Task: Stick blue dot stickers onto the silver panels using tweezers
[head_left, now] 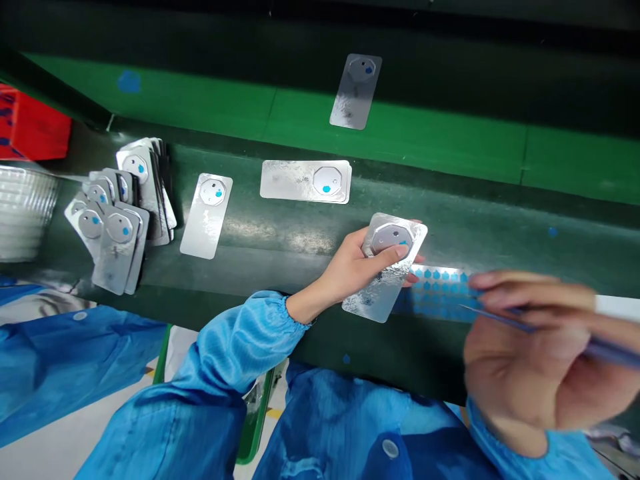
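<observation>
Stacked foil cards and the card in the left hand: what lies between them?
Between the stack and the held card, the head view shows a loose foil card and another, on the dark green bench.

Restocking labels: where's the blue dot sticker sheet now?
In the head view, the sticker sheet lies on the green bench, right of the left hand's silver plate, under the right hand.

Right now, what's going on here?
The left hand grips a silver card, thumb across its face. The right hand, blurred, holds slim tweezers beside a sheet of blue dots. More cards lie on the green bench, with stacks at the far left.
</observation>
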Available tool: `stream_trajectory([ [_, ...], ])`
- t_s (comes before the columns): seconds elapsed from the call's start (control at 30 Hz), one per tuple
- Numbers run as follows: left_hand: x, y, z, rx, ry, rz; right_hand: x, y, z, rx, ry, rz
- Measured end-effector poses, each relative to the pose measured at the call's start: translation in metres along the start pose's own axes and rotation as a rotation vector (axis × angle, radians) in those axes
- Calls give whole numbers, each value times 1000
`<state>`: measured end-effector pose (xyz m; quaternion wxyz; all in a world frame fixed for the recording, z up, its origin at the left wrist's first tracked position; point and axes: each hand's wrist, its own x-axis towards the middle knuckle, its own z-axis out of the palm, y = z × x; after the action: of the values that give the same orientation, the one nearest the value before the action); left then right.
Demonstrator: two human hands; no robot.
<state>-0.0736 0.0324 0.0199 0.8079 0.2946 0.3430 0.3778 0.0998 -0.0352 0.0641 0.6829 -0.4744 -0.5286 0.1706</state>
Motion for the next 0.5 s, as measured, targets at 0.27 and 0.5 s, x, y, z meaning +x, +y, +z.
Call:
stream_trajectory([
  [0.27, 0, -10, -2, -41, -6, 84, -33, 40, 7, 11, -159, 450],
  [0.5, 0, -18, 0, -4, -51, 160, 7, 53, 16, 101, -385, 612],
])
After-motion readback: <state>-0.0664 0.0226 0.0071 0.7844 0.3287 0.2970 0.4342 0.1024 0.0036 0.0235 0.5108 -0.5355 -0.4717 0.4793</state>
